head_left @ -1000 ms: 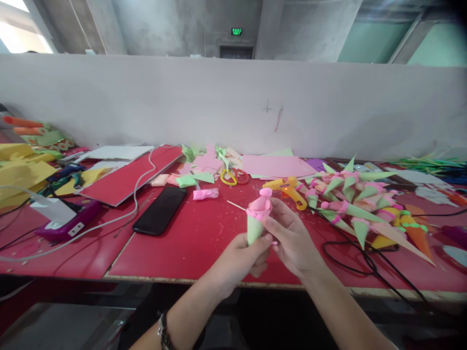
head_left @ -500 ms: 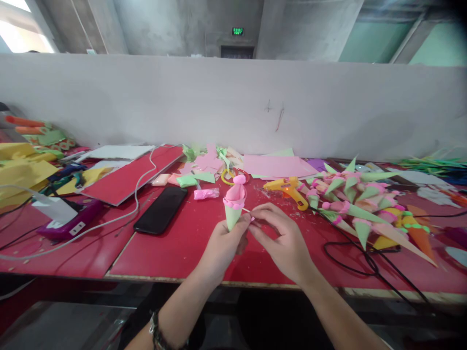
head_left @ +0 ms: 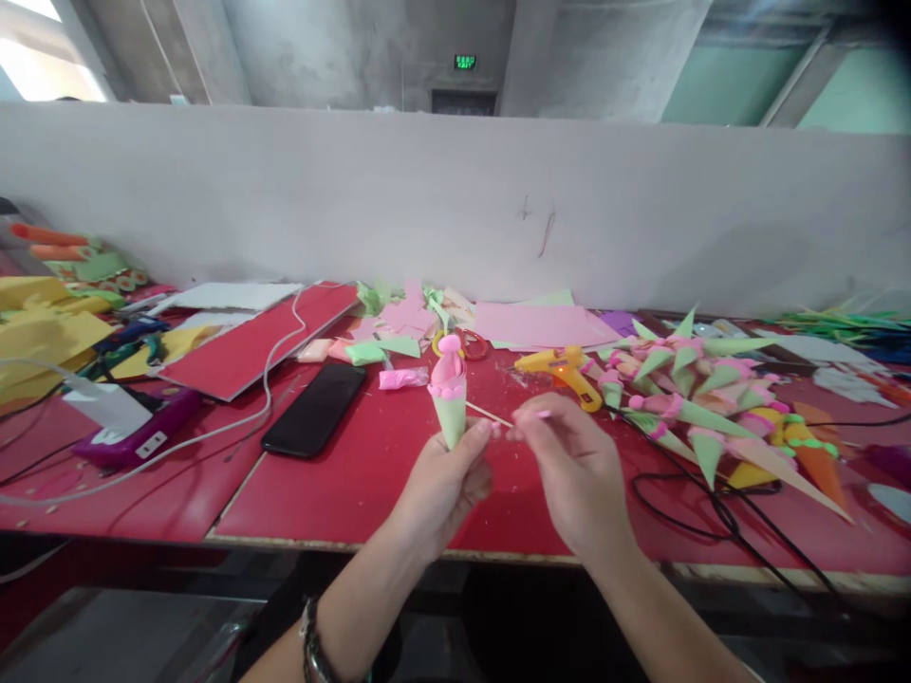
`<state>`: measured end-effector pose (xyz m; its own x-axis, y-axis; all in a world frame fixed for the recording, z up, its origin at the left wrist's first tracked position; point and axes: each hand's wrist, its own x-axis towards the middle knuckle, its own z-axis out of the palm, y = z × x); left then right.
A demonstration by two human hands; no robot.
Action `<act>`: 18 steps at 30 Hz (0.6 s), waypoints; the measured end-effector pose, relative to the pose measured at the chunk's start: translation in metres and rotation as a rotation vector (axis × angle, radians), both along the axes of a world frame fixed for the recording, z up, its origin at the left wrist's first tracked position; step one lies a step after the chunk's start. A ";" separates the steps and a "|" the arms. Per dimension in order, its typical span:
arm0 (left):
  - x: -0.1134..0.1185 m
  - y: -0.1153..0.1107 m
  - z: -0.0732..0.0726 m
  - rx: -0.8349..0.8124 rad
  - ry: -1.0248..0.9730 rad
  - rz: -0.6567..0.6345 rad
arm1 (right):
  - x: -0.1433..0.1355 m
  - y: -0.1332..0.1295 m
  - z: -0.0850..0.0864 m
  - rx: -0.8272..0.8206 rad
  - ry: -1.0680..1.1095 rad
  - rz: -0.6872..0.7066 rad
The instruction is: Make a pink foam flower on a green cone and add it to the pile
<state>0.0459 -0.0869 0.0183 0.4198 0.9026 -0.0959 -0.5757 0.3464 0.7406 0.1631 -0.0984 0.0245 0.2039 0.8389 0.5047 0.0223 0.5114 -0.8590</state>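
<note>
My left hand (head_left: 441, 489) is closed around the lower tip of a light green paper cone (head_left: 449, 415). Pink clay (head_left: 449, 366) is heaped in the cone's mouth, with a ball on top and a ruffled pink band around the rim. Between the fingertips of my right hand (head_left: 580, 474) is a thin pale stick (head_left: 490, 415), its free end pointing left toward the cone, apart from it. A small pink piece shows at my right fingers, and another pink bit lies close to my left thumb.
A yellow glue gun (head_left: 562, 368) lies behind my right hand, beside a pile of green and pink cones (head_left: 683, 379). Black cables (head_left: 718, 512) loop at the right. To the left are a phone (head_left: 314, 410), a pink clay packet (head_left: 402, 378) and a purple power strip (head_left: 160, 432).
My right hand has moved right, away from the cone, with the stick. The cone has shifted slightly left and is now more upright in my left hand.
</note>
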 end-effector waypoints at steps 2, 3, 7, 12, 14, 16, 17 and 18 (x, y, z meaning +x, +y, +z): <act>-0.002 0.001 0.000 -0.008 -0.017 0.023 | 0.005 0.004 -0.003 -0.030 0.139 -0.023; -0.002 0.002 0.001 -0.010 -0.021 0.030 | 0.008 0.006 -0.004 -0.044 0.163 -0.025; -0.003 0.003 0.001 -0.028 -0.013 0.009 | 0.011 0.009 -0.008 -0.147 0.104 0.051; 0.000 0.003 -0.002 -0.050 -0.010 0.013 | 0.007 0.007 -0.006 -0.155 0.092 0.158; -0.001 0.003 -0.002 -0.059 -0.017 0.007 | 0.007 0.006 -0.005 -0.153 0.090 0.179; -0.002 0.003 -0.002 -0.069 -0.045 -0.020 | 0.007 0.005 -0.005 -0.182 0.065 0.195; -0.003 0.003 -0.001 -0.077 -0.076 -0.045 | 0.007 0.005 -0.005 -0.203 0.052 0.198; -0.004 0.002 -0.001 -0.086 -0.123 -0.081 | 0.007 0.004 -0.006 -0.222 0.043 0.199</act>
<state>0.0417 -0.0845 0.0172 0.5042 0.8560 -0.1144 -0.6280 0.4544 0.6318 0.1701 -0.0941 0.0186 0.0417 0.9532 0.2993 -0.0981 0.3020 -0.9482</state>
